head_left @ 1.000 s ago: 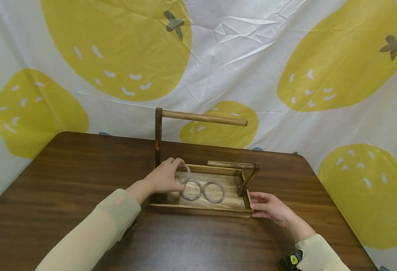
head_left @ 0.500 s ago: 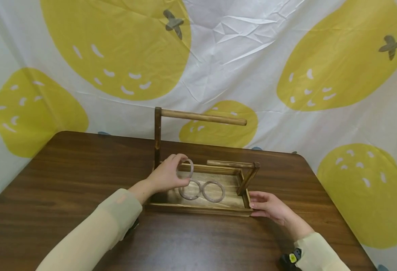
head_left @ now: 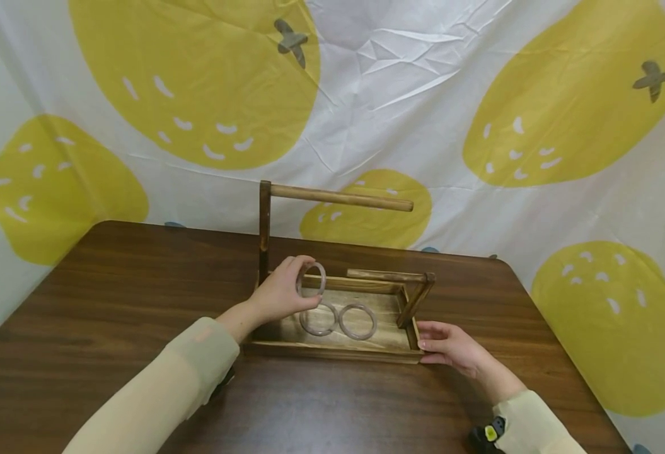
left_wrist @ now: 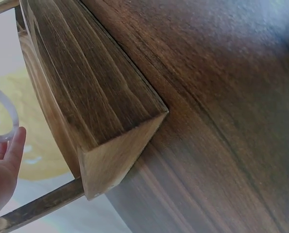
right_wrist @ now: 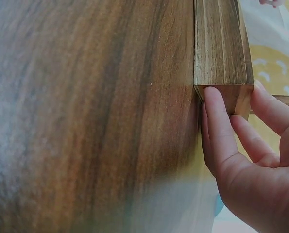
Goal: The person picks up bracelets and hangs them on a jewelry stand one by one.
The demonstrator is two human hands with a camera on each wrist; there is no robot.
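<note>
A pale, translucent bangle (head_left: pixel 323 279) is held upright between the thumb and fingers of my left hand (head_left: pixel 278 291), above the left part of a wooden tray (head_left: pixel 338 353). Two similar bangles lie flat on the tray floor, a left bangle (head_left: pixel 318 333) and a right bangle (head_left: pixel 358 338), touching or nearly so. My right hand (head_left: pixel 454 348) holds the tray's right end. In the right wrist view its thumb (right_wrist: pixel 275 109) is at the upper edge and its fingers (right_wrist: pixel 217 116) lie against the end face. The left wrist view shows only part of the held bangle (left_wrist: pixel 10 109).
From the tray's left end rises a tall post (head_left: pixel 265 230) with a long bar (head_left: pixel 340 197) pointing right. A shorter post (head_left: pixel 416 301) at the right end carries a low bar (head_left: pixel 386 275) pointing left. A fruit-print cloth (head_left: pixel 411 113) hangs behind the dark table (head_left: pixel 156 284).
My left hand has raised the bangle slightly and shifted it to the right, and its opening faces the camera more. My right hand and the two lying bangles have stayed put.
</note>
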